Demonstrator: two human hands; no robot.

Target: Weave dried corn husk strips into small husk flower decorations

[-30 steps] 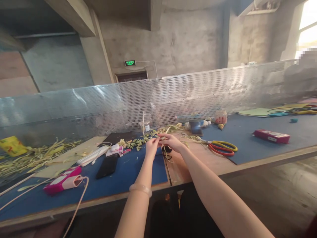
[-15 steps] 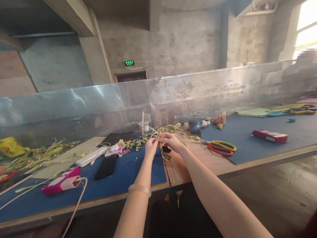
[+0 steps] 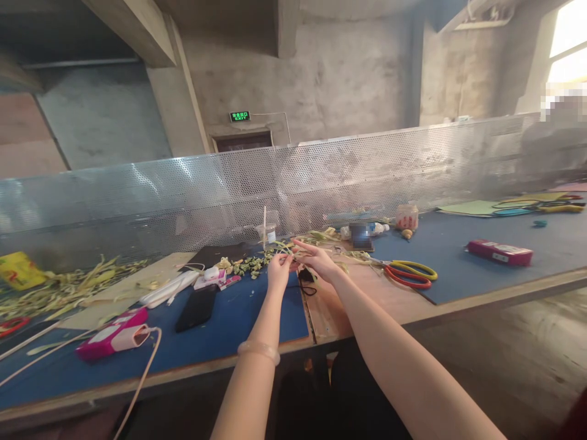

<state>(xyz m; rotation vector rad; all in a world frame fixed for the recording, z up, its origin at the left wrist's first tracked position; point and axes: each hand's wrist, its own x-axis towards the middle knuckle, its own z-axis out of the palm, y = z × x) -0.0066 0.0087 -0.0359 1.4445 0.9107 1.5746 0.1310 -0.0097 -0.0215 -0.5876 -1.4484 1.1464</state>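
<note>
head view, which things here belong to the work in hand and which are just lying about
Likely part of the work:
- thin strip at the left hand and right hand
- pile of strips
- scissors

Probably just lying about:
- phone
- pink box at left
- pink pack at right
- cup with straw
- bottle

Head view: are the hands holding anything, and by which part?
Left hand seems to pinch thin pale strips; which part, and whether the right hand grips any, can't be told.

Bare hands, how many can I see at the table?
2: the bare left hand, pinching thin pale strips, and the bare right hand beside it. Any hands of the person beyond the perforated metal screen are hidden.
</note>
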